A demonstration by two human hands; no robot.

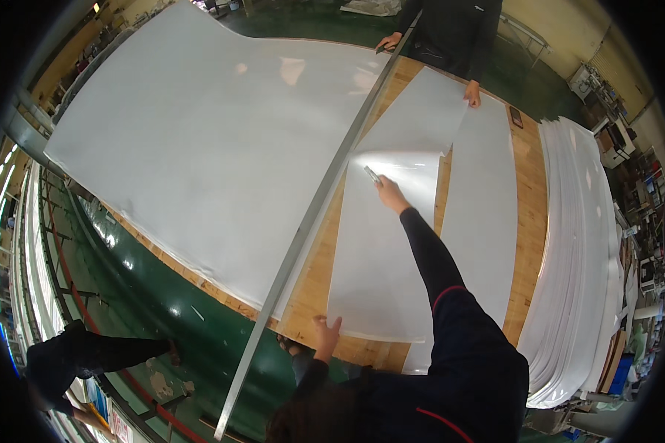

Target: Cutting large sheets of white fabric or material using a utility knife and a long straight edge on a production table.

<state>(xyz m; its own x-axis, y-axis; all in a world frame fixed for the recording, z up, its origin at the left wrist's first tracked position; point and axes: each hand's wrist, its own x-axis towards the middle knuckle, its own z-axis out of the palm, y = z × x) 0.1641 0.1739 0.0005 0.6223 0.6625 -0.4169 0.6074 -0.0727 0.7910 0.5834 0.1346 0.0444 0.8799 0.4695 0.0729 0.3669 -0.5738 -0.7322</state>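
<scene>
My right hand point(393, 195) is closed around a slim, pale utility knife point(372, 175), over a cut white sheet point(380, 251). The far part of that sheet bends into a glossy curl. My left hand point(326, 337) is at the near table edge, thumb and fingers apart, beside the sheet's near left corner; whether it touches the sheet I cannot tell. A long metal straightedge point(314, 214) lies slantwise across the table, its near end sticking out past the edge. Left of it spreads a large white sheet point(214, 155).
Across the wooden table point(528, 221), a co-worker's hand point(389, 43) is at the straightedge's far end; the other hand point(473, 94) presses on a sheet. A phone point(516, 117) lies near the far right edge. A stack of white sheets point(580, 258) stands right. Another person point(81, 369) bends at lower left.
</scene>
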